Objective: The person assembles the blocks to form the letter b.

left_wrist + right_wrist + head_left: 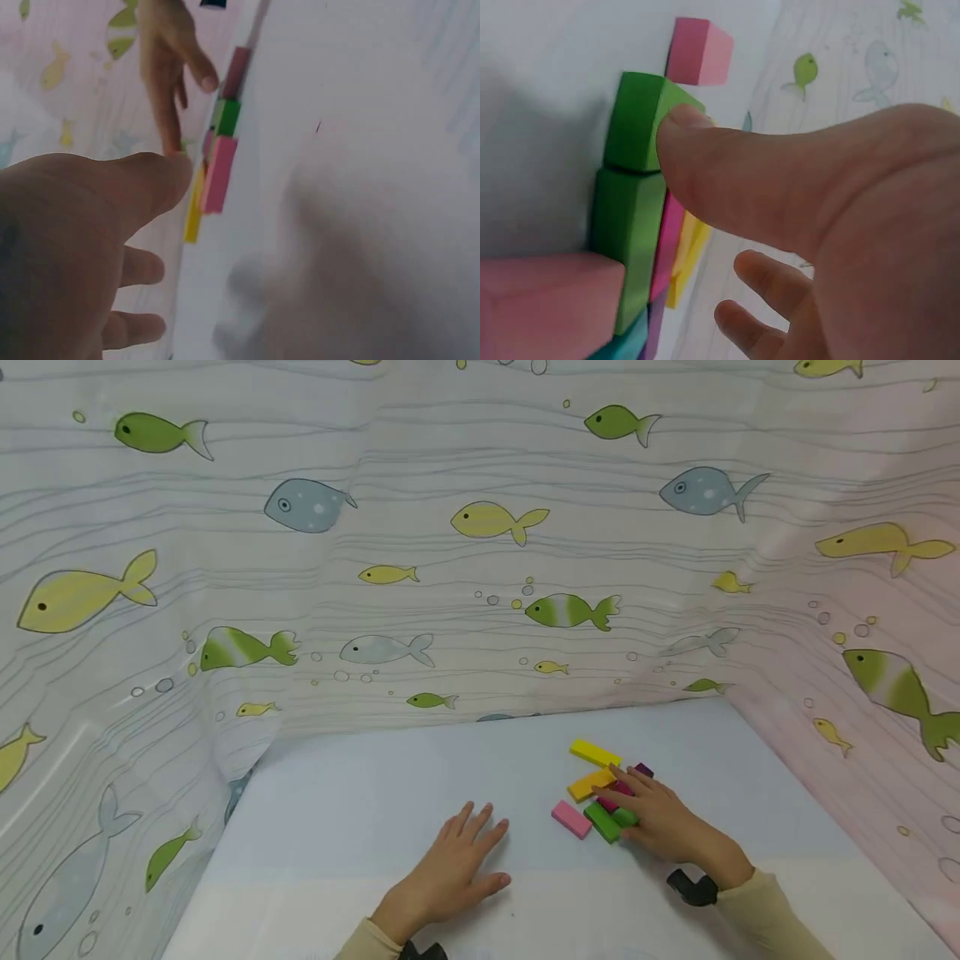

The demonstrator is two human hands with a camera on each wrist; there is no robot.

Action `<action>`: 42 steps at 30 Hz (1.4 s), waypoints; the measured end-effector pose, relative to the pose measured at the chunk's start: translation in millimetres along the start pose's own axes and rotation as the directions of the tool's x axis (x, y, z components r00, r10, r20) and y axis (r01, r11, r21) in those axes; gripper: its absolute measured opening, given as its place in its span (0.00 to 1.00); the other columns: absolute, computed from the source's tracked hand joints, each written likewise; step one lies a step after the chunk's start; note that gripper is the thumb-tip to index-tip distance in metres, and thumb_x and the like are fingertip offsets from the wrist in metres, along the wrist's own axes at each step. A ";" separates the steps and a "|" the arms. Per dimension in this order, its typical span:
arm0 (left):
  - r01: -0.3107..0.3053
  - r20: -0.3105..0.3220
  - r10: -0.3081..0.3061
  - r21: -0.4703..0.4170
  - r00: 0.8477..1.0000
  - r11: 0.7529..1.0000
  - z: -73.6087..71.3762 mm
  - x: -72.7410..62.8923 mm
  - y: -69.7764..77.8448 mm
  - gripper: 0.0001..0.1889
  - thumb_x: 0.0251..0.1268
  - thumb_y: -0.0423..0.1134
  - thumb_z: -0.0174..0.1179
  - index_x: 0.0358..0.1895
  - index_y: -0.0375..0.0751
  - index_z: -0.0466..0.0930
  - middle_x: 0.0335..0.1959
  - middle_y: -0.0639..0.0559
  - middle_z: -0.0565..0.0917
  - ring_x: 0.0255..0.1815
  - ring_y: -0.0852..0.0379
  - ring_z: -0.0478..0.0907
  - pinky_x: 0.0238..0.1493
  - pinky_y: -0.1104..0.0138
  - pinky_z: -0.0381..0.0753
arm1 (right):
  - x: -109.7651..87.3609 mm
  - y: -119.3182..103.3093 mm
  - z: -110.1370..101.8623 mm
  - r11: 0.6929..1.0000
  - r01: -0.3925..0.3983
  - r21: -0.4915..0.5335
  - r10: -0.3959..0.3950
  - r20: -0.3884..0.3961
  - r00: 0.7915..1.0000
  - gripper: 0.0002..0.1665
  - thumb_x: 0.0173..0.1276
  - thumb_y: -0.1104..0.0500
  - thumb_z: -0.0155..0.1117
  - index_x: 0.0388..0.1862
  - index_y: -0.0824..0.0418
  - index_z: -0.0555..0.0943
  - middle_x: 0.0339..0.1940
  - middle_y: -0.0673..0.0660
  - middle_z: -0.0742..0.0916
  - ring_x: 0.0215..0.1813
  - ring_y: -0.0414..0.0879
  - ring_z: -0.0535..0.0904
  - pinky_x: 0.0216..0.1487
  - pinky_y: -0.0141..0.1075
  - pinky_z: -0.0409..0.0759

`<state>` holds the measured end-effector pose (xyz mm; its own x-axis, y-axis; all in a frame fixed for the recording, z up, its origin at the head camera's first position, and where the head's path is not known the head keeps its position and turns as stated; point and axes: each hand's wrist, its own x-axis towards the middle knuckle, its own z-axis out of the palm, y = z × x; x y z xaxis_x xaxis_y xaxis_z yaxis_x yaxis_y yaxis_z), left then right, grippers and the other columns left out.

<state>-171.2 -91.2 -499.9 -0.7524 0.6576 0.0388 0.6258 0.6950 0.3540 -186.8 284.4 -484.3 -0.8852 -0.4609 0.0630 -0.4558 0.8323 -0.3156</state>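
My right hand (667,822) hovers low over a cluster of small rectangular blocks, its fingers spread and extended. In the right wrist view the thumb overlaps a green block (634,124), with a second green block (619,225) end to end with it. Partly under the fingers lie a magenta block (609,804), an orange block (588,786) and a dark purple block (645,769). A pink block (572,819) sits at the cluster's left and a yellow block (595,752) at its back. To the left, my left hand (450,868) is held over the table, fingers spread, holding nothing.
The white table (360,793) is ringed at the back and sides by a fish-patterned sheet (465,602). Nearest the right wrist camera are another pink block (547,304) and a sliver of a teal block (626,343). Black straps (692,887) show at the wrists.
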 end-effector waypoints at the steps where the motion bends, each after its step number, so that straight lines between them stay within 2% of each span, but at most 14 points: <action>1: -0.014 -0.001 0.014 0.006 1.000 1.000 4.8 6.9 3.7 0.36 0.79 0.60 0.57 0.82 0.46 0.65 0.85 0.37 0.61 0.85 0.29 0.53 0.78 0.34 0.61 | 0.7 -0.9 2.1 1.000 0.001 0.008 -0.001 0.008 1.000 0.38 0.66 0.57 0.78 0.75 0.52 0.78 0.82 0.70 0.69 0.79 0.77 0.64 0.68 0.78 0.66; 6: -0.048 0.012 0.048 0.005 0.999 0.999 18.9 43.6 27.0 0.35 0.80 0.59 0.56 0.81 0.47 0.67 0.85 0.41 0.63 0.86 0.34 0.55 0.80 0.38 0.63 | 1.6 -3.0 11.6 1.000 0.012 0.023 -0.013 0.031 0.999 0.34 0.68 0.57 0.76 0.73 0.49 0.81 0.83 0.69 0.68 0.80 0.76 0.63 0.68 0.78 0.67; 9: -0.058 0.015 0.058 0.016 0.998 0.998 22.9 64.4 41.3 0.35 0.79 0.59 0.56 0.81 0.48 0.67 0.84 0.41 0.63 0.85 0.35 0.56 0.80 0.39 0.63 | 3.1 -2.9 15.1 0.999 0.049 0.007 -0.049 0.001 0.999 0.32 0.68 0.58 0.76 0.72 0.50 0.82 0.82 0.70 0.69 0.79 0.76 0.64 0.68 0.76 0.68; 12: -0.069 0.020 0.068 0.062 0.997 0.996 30.7 79.6 53.0 0.35 0.79 0.60 0.57 0.81 0.49 0.68 0.84 0.41 0.64 0.85 0.35 0.58 0.80 0.41 0.65 | 3.9 -2.0 16.8 0.998 0.067 0.011 -0.067 -0.027 0.997 0.31 0.68 0.59 0.76 0.71 0.51 0.83 0.82 0.71 0.70 0.79 0.77 0.64 0.69 0.75 0.68; 18: -0.091 0.051 0.083 0.174 0.995 0.981 51.0 86.4 65.4 0.37 0.76 0.62 0.58 0.81 0.51 0.67 0.84 0.42 0.64 0.83 0.35 0.61 0.79 0.44 0.68 | 4.9 0.0 19.1 0.999 0.035 0.040 -0.034 -0.024 0.999 0.31 0.69 0.57 0.76 0.71 0.49 0.83 0.82 0.70 0.69 0.80 0.76 0.63 0.70 0.76 0.66; 23: -0.071 0.046 0.063 0.210 0.997 0.975 57.4 84.8 69.4 0.39 0.76 0.64 0.57 0.83 0.54 0.63 0.85 0.43 0.61 0.84 0.36 0.59 0.79 0.46 0.67 | 5.0 2.4 19.4 0.999 0.014 0.045 -0.013 -0.027 1.000 0.31 0.68 0.56 0.76 0.71 0.50 0.82 0.82 0.70 0.70 0.80 0.76 0.63 0.70 0.77 0.66; 28: -0.025 0.023 0.021 0.182 1.000 0.983 57.3 84.5 71.4 0.38 0.77 0.63 0.57 0.82 0.50 0.65 0.85 0.41 0.61 0.84 0.38 0.61 0.78 0.46 0.68 | 5.4 3.0 18.6 0.999 0.022 0.048 -0.020 -0.027 0.999 0.31 0.69 0.55 0.76 0.71 0.50 0.82 0.81 0.71 0.70 0.80 0.76 0.64 0.70 0.76 0.66; 31: 0.026 -0.057 -0.019 0.127 0.998 0.992 57.0 89.1 72.7 0.34 0.78 0.60 0.57 0.79 0.47 0.69 0.82 0.39 0.66 0.80 0.41 0.66 0.75 0.47 0.72 | 5.7 1.6 17.4 0.998 0.018 0.056 -0.017 -0.023 1.000 0.31 0.69 0.54 0.75 0.71 0.51 0.82 0.81 0.71 0.70 0.80 0.76 0.63 0.70 0.77 0.65; 33: 0.067 -0.150 -0.052 0.097 0.987 0.993 58.0 96.8 74.0 0.32 0.78 0.58 0.58 0.75 0.42 0.73 0.76 0.39 0.72 0.74 0.43 0.71 0.71 0.50 0.75 | 5.3 1.5 16.0 0.998 0.019 0.053 -0.018 -0.029 0.999 0.31 0.69 0.54 0.75 0.71 0.51 0.82 0.81 0.72 0.70 0.79 0.76 0.64 0.69 0.77 0.66; 35: 0.124 -0.244 -0.097 0.099 0.965 0.987 59.1 105.9 74.6 0.29 0.76 0.58 0.61 0.66 0.38 0.80 0.66 0.41 0.79 0.65 0.46 0.74 0.63 0.54 0.78 | 5.6 1.2 15.0 0.998 0.024 0.053 -0.023 -0.037 0.999 0.31 0.69 0.54 0.75 0.71 0.51 0.82 0.80 0.72 0.71 0.79 0.76 0.64 0.70 0.76 0.66; 37: 0.182 -0.315 -0.136 0.120 0.939 0.976 60.7 114.0 74.6 0.26 0.72 0.59 0.65 0.54 0.37 0.84 0.53 0.43 0.80 0.55 0.49 0.74 0.54 0.58 0.78 | 6.6 1.0 14.9 0.998 0.032 0.047 -0.030 -0.041 0.999 0.30 0.70 0.53 0.75 0.70 0.51 0.82 0.80 0.72 0.72 0.78 0.76 0.65 0.69 0.76 0.67; 40: 0.261 -0.360 -0.191 0.157 0.913 0.952 65.0 122.4 77.5 0.25 0.67 0.61 0.69 0.42 0.39 0.86 0.41 0.47 0.76 0.45 0.52 0.70 0.45 0.62 0.72 | 7.4 1.0 16.5 0.998 0.021 0.058 -0.019 -0.029 0.999 0.30 0.70 0.52 0.74 0.71 0.51 0.82 0.80 0.72 0.71 0.79 0.76 0.65 0.70 0.76 0.66; 42: 0.288 -0.370 -0.206 0.180 0.906 0.941 67.9 124.9 81.1 0.25 0.66 0.62 0.70 0.41 0.39 0.86 0.38 0.49 0.75 0.43 0.52 0.68 0.43 0.62 0.70 | 7.5 1.8 18.8 0.998 0.015 0.060 -0.013 -0.026 1.000 0.31 0.70 0.52 0.75 0.71 0.51 0.82 0.80 0.72 0.71 0.79 0.76 0.65 0.70 0.76 0.66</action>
<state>-200.4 67.1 -529.9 -0.8868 0.3449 0.3076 0.4092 0.8954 0.1756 -192.5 276.7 -502.1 -0.8812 -0.4636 0.0920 -0.4624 0.8052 -0.3712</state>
